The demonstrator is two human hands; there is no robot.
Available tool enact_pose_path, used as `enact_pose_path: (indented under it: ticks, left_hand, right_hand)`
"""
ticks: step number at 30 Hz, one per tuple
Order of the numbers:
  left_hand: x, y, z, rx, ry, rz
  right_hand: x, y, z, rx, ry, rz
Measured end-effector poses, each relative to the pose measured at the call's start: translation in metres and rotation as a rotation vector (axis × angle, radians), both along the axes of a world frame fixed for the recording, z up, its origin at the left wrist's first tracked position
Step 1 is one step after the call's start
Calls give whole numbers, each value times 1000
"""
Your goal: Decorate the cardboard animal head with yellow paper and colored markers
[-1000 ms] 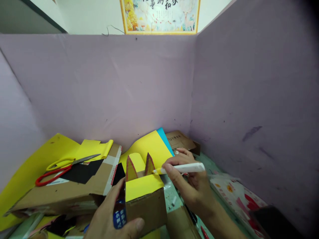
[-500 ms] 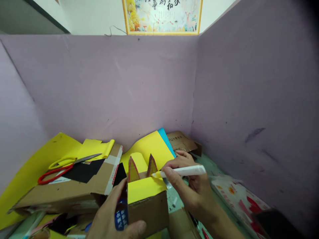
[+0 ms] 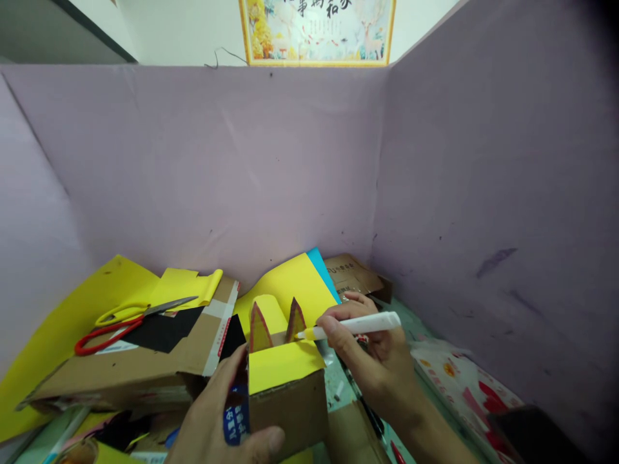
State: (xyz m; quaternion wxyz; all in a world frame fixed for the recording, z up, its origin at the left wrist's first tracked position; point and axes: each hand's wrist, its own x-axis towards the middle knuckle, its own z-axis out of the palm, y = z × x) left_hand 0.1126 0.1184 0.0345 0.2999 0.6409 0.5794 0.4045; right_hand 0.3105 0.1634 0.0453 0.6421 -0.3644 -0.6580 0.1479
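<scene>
A small cardboard box [image 3: 289,412] stands in front of me, its top covered by yellow paper [image 3: 285,367]. Two pointed ears [image 3: 260,327], yellowish inside with dark red edges, rise from the back of the top. My left hand [image 3: 227,412] is wrapped around the box's left side, thumb across the front face, beside a blue label with white characters. Pinched in my right hand [image 3: 367,354] is a white marker [image 3: 360,324] with a yellow tip, which touches or nearly touches the base of the right ear.
Scissors [image 3: 116,327] with red and yellow handles lie on black paper atop a flat carton [image 3: 130,374] at left. Behind the box are yellow sheets [image 3: 294,283] and a blue sheet. A printed plastic package [image 3: 464,380] lies at right. Purple-grey panels [image 3: 232,161] enclose the table.
The marker tip has shifted very slightly upward and right near the right ear's base. The camera view has drifted a little; my left hand keeps its hold on the box.
</scene>
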Motion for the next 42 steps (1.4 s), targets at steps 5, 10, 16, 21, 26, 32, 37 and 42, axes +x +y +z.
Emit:
enact_pose_path:
  ticks: [5,10,16,21,26,32,37,42]
  left_hand:
    - [2,-1,4,2,-7,-19]
    - [5,-3,7,-17,2,18]
    - [8,-4,9,-15,13,18]
    - [7,-3,9,-24,21,24]
    - [0,-1,4,-55,22,-42]
    - [-3,1,2,-60,26,-86]
    - [3,-1,9,-61,24,-63]
    - [12,-5,17,-50,-35,-43]
  right_hand:
    - [1,1,1,30,18,-39]
    - [5,1,2,97,-7,-80]
    - [6,-2,5,74,-92,-23]
    - [7,-2,6,86,-97,2]
    - [6,-2,7,61,-109,8]
    - [7,-2,7,92,-74,-1]
    - [6,-9,10,121,-81,2]
    - [-1,-18,13,217,-223,1]
